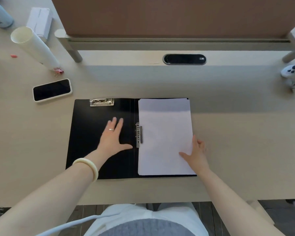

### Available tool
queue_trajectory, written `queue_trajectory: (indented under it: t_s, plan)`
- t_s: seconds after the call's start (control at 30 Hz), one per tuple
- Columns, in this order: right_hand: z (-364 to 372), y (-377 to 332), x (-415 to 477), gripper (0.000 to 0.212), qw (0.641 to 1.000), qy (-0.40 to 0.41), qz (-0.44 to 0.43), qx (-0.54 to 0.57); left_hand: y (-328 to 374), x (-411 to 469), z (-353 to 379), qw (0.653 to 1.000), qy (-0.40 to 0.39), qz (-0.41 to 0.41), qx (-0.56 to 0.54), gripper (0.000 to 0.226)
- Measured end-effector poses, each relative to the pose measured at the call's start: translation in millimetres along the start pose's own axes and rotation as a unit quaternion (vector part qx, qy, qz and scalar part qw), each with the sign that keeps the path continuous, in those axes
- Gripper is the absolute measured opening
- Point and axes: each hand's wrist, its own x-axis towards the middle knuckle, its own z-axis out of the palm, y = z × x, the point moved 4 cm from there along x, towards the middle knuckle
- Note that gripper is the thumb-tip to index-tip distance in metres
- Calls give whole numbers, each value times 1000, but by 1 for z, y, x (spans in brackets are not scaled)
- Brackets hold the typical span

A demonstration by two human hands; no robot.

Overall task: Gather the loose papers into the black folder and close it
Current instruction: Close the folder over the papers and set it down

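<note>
The black folder (pixel 90 126) lies open and flat on the desk in front of me. A stack of white papers (pixel 163 126) rests on its right half, with the left edge against the metal spine clip (pixel 139 135). A second metal clamp (pixel 101 102) sits at the top of the left half. My left hand (pixel 113 137) lies flat on the left cover, fingers spread, holding nothing. My right hand (pixel 195 153) touches the stack's right edge near the lower corner: the thumb lies on top of the sheets and the fingers are at the edge.
A phone (pixel 52 90) lies left of the folder. Farther left stand a rolled white paper tube (pixel 36 46), a pink binder clip (pixel 59 71) and a white box (pixel 39 20). A small plush toy (pixel 292 77) sits at the far right. A cable port (pixel 184 59) is behind the folder.
</note>
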Motion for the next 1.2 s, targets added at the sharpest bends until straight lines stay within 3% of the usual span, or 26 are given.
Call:
queue_trajectory:
  t_s: [0.1,0.2,0.3,0.37,0.43,0.53,0.6,0.7,0.77,0.83,0.87,0.93,0.97,1.03,1.1,1.2]
  plan:
    - [1,0,-5,86,1000,-5,-1,-13,-66,-19,-14,981,66,-177,-38,109]
    - [2,-3,-6,88,1000,-12,-5,-19,-128,-47,-22,925,68,-366,-75,107]
    - [0,-6,-7,88,999,-21,-3,-39,-146,-51,-27,903,42,-419,-92,99]
    - [-2,-10,-8,86,999,-32,1,-33,-159,-47,-25,887,34,-422,-183,102]
    - [-5,-12,-8,82,999,-45,-3,-28,-166,-49,-26,873,29,-407,-266,105]
    - [-10,-9,-7,80,998,-64,0,-20,-144,-70,-56,852,89,-351,-379,64]
    - [-11,-8,-6,80,997,-80,3,-13,-126,-83,-90,856,122,-271,-422,53]
    - [-14,-4,-3,76,996,-87,5,-11,-59,-111,-124,868,36,-113,-481,76]
    - [-17,-1,-2,58,997,-81,-2,5,12,-133,-127,880,-41,-16,-473,87]
    - [-24,1,-4,41,996,-71,-10,59,82,-144,-119,910,-98,62,-397,122]
    - [-29,3,-7,42,993,-64,-6,104,115,-146,-104,939,-147,93,-298,123]
    - [-40,11,-13,48,982,-28,-6,184,151,-131,-40,965,-210,129,-88,76]
    - [-45,16,-17,50,981,-6,-18,192,153,-120,-5,969,-205,138,-2,62]
    - [-52,21,-28,51,987,13,-63,150,127,-96,51,965,-168,153,133,61]
    - [-52,16,-41,53,991,-1,-128,45,113,-80,80,964,-139,147,170,64]
    - [-30,8,-46,60,965,-70,-219,-122,114,-83,77,975,4,159,156,66]
